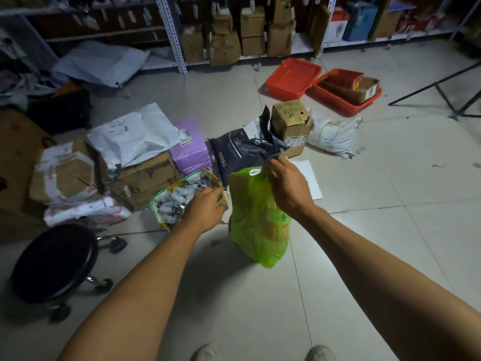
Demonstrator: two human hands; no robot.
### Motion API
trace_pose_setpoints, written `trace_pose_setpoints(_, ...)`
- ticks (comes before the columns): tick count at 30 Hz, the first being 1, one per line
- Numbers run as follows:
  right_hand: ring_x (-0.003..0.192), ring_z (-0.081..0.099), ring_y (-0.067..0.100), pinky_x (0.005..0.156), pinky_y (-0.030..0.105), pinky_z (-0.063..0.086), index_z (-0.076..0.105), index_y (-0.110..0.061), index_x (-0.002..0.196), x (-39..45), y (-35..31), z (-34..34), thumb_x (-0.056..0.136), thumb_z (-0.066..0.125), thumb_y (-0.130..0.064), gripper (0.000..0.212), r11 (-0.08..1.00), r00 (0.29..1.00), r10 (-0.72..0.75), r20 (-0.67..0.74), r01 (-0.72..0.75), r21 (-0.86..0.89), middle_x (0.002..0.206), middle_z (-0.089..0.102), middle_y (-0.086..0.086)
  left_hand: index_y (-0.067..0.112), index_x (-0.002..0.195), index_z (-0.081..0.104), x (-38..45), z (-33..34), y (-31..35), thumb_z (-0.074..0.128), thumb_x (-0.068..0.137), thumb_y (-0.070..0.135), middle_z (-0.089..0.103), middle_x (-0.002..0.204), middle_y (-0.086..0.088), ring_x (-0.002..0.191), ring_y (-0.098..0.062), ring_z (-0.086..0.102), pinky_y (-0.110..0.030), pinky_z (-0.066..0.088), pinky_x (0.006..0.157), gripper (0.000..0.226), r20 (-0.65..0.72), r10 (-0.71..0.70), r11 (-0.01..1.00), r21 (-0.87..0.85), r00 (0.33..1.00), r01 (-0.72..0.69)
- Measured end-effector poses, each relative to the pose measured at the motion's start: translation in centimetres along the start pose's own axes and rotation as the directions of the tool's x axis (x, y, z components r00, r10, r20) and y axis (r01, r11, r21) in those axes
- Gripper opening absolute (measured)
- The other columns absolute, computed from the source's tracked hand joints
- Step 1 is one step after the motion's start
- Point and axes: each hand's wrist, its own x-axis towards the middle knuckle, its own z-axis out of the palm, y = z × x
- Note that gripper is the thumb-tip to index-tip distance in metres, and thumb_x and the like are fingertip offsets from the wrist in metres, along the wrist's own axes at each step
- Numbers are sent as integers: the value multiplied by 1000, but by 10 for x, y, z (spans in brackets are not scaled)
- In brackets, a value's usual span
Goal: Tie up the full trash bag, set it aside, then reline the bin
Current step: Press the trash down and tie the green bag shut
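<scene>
Translucent green plastic trash bag (256, 220) standing full on the tiled floor (364, 217), its handle pinched by the right hand (287, 187), the left hand (205, 211) closed on its opposite rim.

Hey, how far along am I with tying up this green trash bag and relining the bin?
Early. The green bag stands full on the floor, its white-edged handle loop showing at the top, with no knot visible. Your right hand grips the bag's top. Your left hand is beside it, near the box of small white items. Tying, setting aside and relining remain; no bin is in view.
</scene>
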Motion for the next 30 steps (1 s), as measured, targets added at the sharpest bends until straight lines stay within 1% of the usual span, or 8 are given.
trace_pose_setpoints(6, 88, 53, 30, 65, 38, 45, 59, -19, 99, 3, -52, -94, 99, 43, -27, 18, 998, 998, 55, 37, -55, -3, 96, 58, 6, 20, 141, 48, -29, -88, 45, 58, 89, 31, 54, 135, -14, 124, -34, 50, -42, 44, 101, 54, 44, 9, 999, 39, 999, -11)
trace_pose_setpoints(10, 89, 52, 28, 62, 33, 37, 59, -19, 99, 9, -90, -159, 99, 43, -26, 18, 996, 995, 87, 38, -85, -34, 96, 57, 5, 20, 141, 48, -51, -154, 84, 56, 90, 28, 53, 137, -13, 124, -34, 50, -43, 45, 100, 52, 60, 32, 998, 45, 998, -35)
trace_pose_setpoints(14, 88, 53, 30, 61, 33, 38, 60, -16, 97, 15, -123, -224, 98, 44, -23, 18, 994, 994, 101, 39, -100, -42, 96, 59, 7, 22, 138, 50, -74, -212, 115, 54, 87, 31, 56, 133, -14, 120, -36, 53, -47, 48, 96, 52, 82, 47, 997, 53, 996, -51)
trace_pose_setpoints(18, 87, 54, 32, 61, 32, 35, 61, -16, 99, 21, -152, -283, 98, 46, -21, 16, 992, 992, 124, 24, -124, -32, 95, 60, 9, 21, 137, 50, -94, -264, 145, 57, 88, 31, 58, 128, -15, 115, -35, 55, -44, 49, 94, 51, 94, 59, 995, 70, 994, -66)
trace_pose_setpoints(21, 88, 54, 31, 62, 32, 34, 61, -17, 100, 23, -168, -319, 99, 46, -22, 16, 989, 991, 134, 22, -133, -58, 97, 60, 9, 20, 141, 47, -105, -298, 169, 56, 91, 31, 55, 132, -14, 120, -34, 53, -45, 47, 97, 52, 95, 69, 993, 91, 993, -77)
trace_pose_setpoints(25, 84, 53, 31, 62, 37, 43, 61, -13, 94, 24, -186, -360, 97, 47, -20, 16, 988, 990, 141, 4, -141, -70, 91, 59, 9, 21, 144, 44, -112, -336, 198, 54, 92, 32, 52, 137, -14, 124, -35, 48, -47, 45, 101, 54, 104, 104, 986, 117, 989, -116)
trace_pose_setpoints(28, 81, 52, 29, 60, 34, 37, 59, -13, 89, 20, -196, -384, 97, 47, -18, 15, 984, 986, 158, -44, -161, -79, 87, 56, 8, 22, 142, 45, -113, -362, 218, 54, 91, 33, 54, 134, -13, 122, -34, 50, -46, 46, 99, 52, 98, 159, 977, 124, 982, -171)
trace_pose_setpoints(30, 82, 51, 29, 61, 35, 38, 57, -14, 88, 17, -203, -397, 97, 46, -19, 15, 979, 982, 174, -80, -181, -93, 86, 56, 7, 22, 140, 47, -113, -377, 232, 54, 91, 33, 54, 134, -12, 122, -34, 50, -46, 46, 99, 51, 94, 223, 964, 126, 970, -234)
